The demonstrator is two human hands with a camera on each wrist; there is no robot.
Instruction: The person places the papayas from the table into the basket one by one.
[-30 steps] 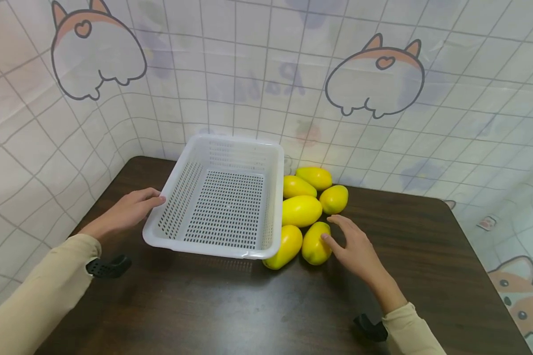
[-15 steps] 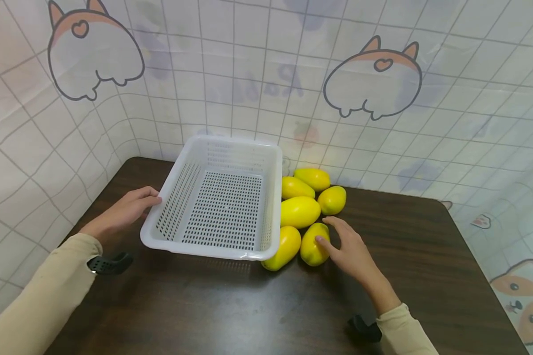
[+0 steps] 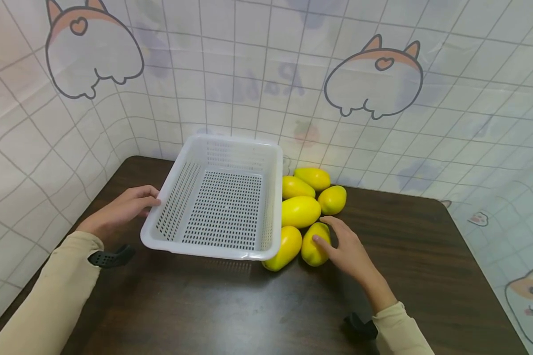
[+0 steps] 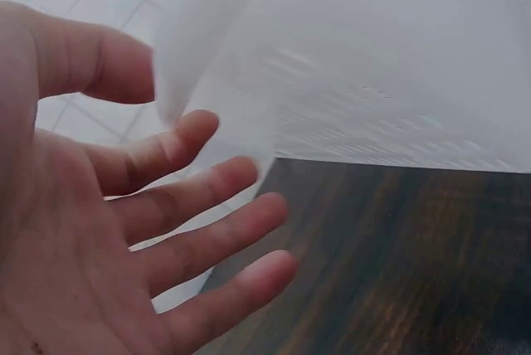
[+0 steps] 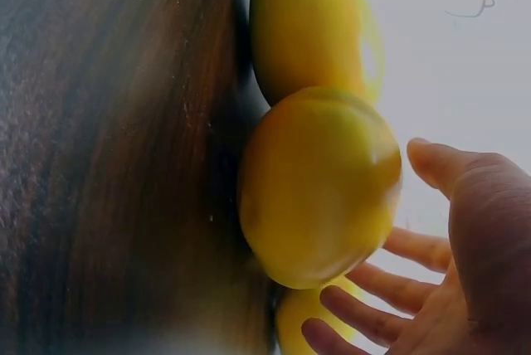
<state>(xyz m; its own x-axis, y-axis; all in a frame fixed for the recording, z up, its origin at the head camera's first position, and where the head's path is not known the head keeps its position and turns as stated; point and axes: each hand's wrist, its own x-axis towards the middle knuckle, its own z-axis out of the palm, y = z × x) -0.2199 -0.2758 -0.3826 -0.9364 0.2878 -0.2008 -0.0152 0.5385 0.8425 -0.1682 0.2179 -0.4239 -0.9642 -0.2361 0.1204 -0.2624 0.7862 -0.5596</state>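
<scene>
A white perforated plastic basket (image 3: 204, 250) holds nothing and stands at the left of the table. My left hand (image 3: 124, 207) is at its left rim; in the left wrist view the thumb lies by the rim (image 4: 178, 65) and the other fingers spread, fairly straight, below it. Several smooth yellow mangoes lie along the basket's right side. My right hand (image 3: 351, 251) is around the right side of the front-right mango (image 3: 313, 251), thumb over it in the head view. In the right wrist view its fingers are spread beside the large mango (image 5: 319, 189), not curled round it.
Behind that mango lie others, such as a long one (image 3: 301, 212) and a rounder one (image 3: 333, 199). The dark wooden table (image 3: 231, 315) ends at the back against a grid-patterned wall covering (image 3: 248, 74). Black bands (image 3: 111, 257) are on both wrists.
My right hand has shifted slightly left, its thumb further over the front-right mango. The left hand stays by the basket rim; basket and mangoes stay in place.
</scene>
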